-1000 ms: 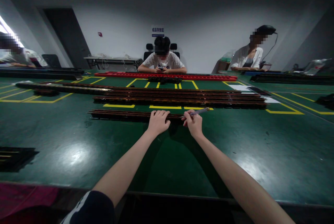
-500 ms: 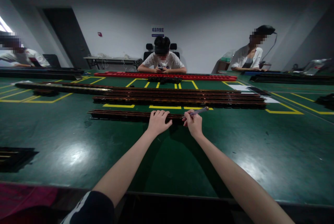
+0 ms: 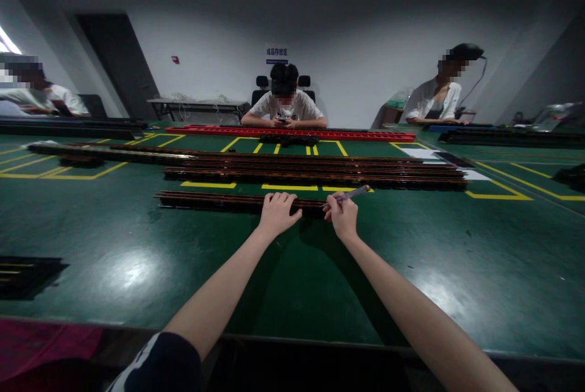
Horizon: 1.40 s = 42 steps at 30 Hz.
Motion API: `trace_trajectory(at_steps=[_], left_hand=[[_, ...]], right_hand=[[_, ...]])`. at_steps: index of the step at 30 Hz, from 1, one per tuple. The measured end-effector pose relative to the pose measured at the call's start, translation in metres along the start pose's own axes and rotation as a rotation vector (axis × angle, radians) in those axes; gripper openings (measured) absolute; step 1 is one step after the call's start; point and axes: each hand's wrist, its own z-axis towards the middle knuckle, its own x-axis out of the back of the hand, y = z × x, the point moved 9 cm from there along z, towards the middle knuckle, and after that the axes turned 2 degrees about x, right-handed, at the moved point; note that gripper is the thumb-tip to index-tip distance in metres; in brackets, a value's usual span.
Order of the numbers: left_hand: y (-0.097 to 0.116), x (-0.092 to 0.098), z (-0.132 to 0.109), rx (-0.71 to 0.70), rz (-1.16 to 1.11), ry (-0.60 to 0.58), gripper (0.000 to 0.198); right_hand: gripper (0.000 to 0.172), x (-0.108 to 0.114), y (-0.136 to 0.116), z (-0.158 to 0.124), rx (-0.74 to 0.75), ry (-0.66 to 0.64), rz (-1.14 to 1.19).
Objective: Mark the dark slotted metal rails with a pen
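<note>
A narrow bundle of long dark strips (image 3: 205, 199) with brownish lines lies crosswise on the table. My left hand (image 3: 278, 215) holds it near its middle, fingers over the far side and thumb along the near side. To the right, my right hand (image 3: 342, 215) pinches a slim pen-like tool (image 3: 354, 192) with a clear, purplish handle. Its back end points up and right, while its thin tip is at the strips' right end; whether it touches is too small to tell. My fingers and palms hide part of the strips.
Behind lies a wider stack of dark strips (image 3: 315, 171), then a red rail (image 3: 365, 135). More dark pieces (image 3: 30, 276) sit near left. White papers (image 3: 420, 153) lie to the right. Three people sit around the table (image 3: 183, 282), which has yellow tape markings.
My right hand and the pen-like tool have shifted slightly right. My left hand stays on the strips. At far left, a person's head has moved a little to the right.
</note>
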Motion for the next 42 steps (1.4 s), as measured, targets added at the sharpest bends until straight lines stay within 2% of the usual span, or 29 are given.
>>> trace_trajectory(at_steps=[13,42], left_hand=[[-0.0002,-0.0007,0.0005,0.010,0.010,-0.032,0.043],[-0.0006,-0.0042,0.0007,-0.002,0.016,-0.006,0.040]], right_hand=[[0.042,0.0016,0.0014,-0.0024,-0.078,0.050,0.126],[0.048,0.0015,0.0036,-0.0006,-0.078,0.024,0.169]])
